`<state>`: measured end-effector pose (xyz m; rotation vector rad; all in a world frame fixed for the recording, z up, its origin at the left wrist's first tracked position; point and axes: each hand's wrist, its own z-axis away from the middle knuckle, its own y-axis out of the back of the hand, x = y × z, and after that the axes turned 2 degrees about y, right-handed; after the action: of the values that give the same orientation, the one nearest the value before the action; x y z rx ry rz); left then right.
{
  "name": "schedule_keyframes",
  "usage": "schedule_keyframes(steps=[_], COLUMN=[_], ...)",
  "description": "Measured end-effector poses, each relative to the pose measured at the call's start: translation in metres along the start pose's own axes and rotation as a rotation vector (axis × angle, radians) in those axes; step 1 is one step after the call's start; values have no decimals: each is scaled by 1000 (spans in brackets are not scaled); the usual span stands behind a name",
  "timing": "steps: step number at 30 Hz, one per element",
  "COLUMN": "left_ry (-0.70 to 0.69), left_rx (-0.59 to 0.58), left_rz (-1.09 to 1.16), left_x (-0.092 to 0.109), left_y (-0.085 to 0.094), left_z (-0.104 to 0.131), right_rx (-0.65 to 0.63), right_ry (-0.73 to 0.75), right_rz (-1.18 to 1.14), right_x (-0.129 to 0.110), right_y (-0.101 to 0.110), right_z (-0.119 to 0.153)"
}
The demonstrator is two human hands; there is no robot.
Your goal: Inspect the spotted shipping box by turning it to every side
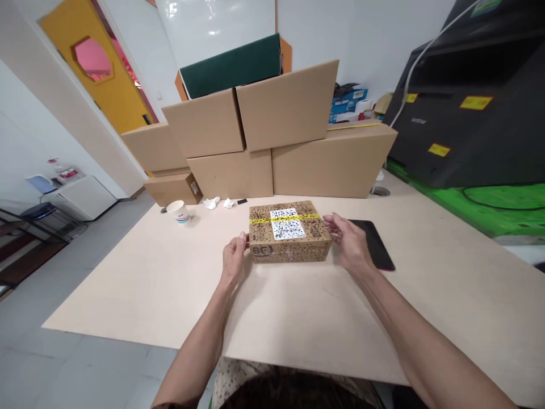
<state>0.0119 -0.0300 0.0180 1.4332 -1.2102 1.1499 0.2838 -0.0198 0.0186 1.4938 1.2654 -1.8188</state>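
**Box braced between both hands**

Speckled box [289,233] flat on the desk [149,284] — left hand [233,260] grasping its near-left end, right hand [349,241] grasping the opposite end, steadying it squarely. Dark pad [377,244] just beyond right hand; paper cup [179,211] well left.

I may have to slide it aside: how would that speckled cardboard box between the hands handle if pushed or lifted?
The speckled box looks stiff, with square edges and yellow tape across the top. Low and flat on the table, it probably slides rather than tips. The left hand and right hand flank its ends; weight can't be judged.
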Motion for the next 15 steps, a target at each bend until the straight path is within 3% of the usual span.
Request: schedule_keyframes(steps=[4, 10, 15], left_ry=[75, 65, 101], left_rx=[127, 28, 157], left_rz=[21, 62, 68], left_x=[-3, -1, -1], left_y=[0, -7, -3], left_z=[-1, 3, 0], right_rx=[34, -25, -6], right_ry=[-49, -9, -48], right_rz=[42, 53, 77], right_x=[0, 1, 0], right_y=[-1, -3, 0], right_z=[0, 4, 1])
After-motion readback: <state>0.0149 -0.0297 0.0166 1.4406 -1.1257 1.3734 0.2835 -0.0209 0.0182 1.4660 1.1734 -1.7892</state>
